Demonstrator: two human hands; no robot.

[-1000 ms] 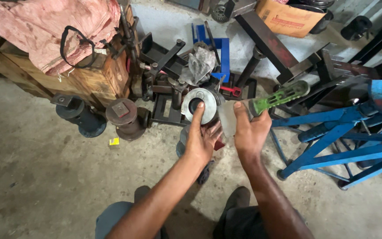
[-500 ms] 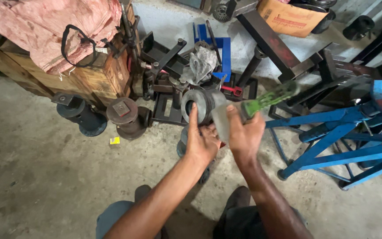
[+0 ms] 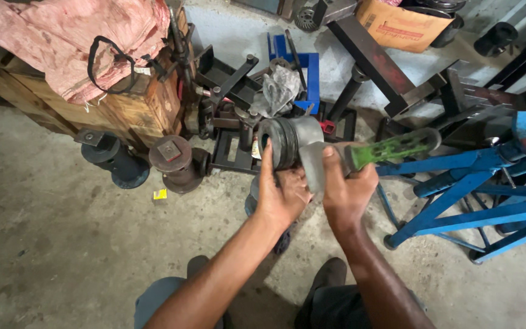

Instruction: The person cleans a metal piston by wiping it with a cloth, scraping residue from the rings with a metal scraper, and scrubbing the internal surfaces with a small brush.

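- The left hand (image 3: 280,194) reaches up from the lower middle of the view, forearm slanting up and to the right, wrist straight, back of the hand toward the camera.
- Its fingers are curled around the round metal part (image 3: 288,141), a dark grooved cylinder with a lighter flared end; the forefinger stretches up along the near rim and the thumb lies under it.
- The right hand (image 3: 347,190) comes up just right of the left, knuckles up, closed around the near end of the green-handled tool (image 3: 391,148).
- That tool runs from the round metal part out to the right, its far end lying over the blue steel stand (image 3: 458,201).
- The round metal part is held off the floor, in front of the dark metal brackets (image 3: 229,116) and well right of the wooden crate (image 3: 117,109).
- A pink sack (image 3: 68,36) covers the crate's top; two short round stands (image 3: 147,159) sit on the concrete floor (image 3: 44,244) just below the crate.
- Where tool and round metal part meet is covered by both hands, so the joint cannot be made out.
- The right palm and fingertips are hidden under the handle.
- The person's knees and shoes are cut off at the bottom edge.
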